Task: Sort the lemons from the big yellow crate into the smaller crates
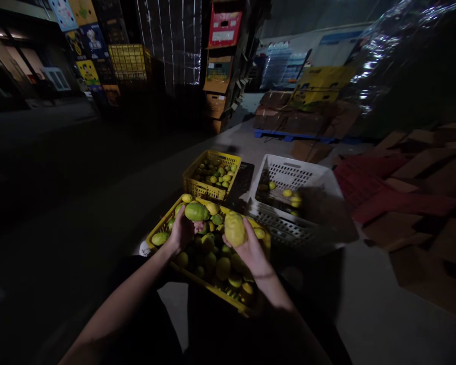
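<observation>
My left hand [182,232] is closed round a green fruit [196,211], held above the near yellow crate [213,294]. My right hand [251,248] grips a yellow fruit [234,228] just to the right of it. Both hands hover over that crate, which is full of several green and yellow fruits. A second yellow crate [197,188] with smaller green fruits stands behind it. A white crate [289,175] to the right holds a few yellow fruits.
Flattened brown and red cardboard [403,192] lies on the floor at right. Stacked boxes [220,66] and a blue pallet [289,136] with cartons stand at the back. The left side is dark ground. A black tray [243,182] sits between the far crates.
</observation>
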Tool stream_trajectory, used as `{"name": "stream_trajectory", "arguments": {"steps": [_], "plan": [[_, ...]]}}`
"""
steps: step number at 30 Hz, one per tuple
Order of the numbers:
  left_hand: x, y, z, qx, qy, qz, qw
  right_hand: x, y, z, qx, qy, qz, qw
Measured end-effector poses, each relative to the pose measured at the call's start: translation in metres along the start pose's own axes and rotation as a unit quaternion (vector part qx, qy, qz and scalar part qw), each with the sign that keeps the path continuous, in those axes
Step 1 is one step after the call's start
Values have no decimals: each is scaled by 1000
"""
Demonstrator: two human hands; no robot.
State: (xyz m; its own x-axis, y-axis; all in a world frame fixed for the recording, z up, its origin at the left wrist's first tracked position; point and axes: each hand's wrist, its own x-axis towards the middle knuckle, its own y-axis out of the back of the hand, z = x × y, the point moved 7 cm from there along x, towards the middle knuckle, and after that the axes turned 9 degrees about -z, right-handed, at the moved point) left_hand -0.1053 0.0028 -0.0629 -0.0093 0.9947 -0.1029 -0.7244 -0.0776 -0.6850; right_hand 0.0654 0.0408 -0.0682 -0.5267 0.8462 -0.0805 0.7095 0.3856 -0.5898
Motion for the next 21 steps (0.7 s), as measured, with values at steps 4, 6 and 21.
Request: {"name": "stream_trajectory", "arguments": {"steps": [4,6,21], "plan": [[-2,-7,-7,-12,31,-34,999,2,4,10,19,-68,14,997],[-3,-12,-8,-27,31,-59,997,2,5,14,22,-83,25,996],[-10,-14,-14,-105,100,41,989,3,10,29,95,-99,46,989]]}}
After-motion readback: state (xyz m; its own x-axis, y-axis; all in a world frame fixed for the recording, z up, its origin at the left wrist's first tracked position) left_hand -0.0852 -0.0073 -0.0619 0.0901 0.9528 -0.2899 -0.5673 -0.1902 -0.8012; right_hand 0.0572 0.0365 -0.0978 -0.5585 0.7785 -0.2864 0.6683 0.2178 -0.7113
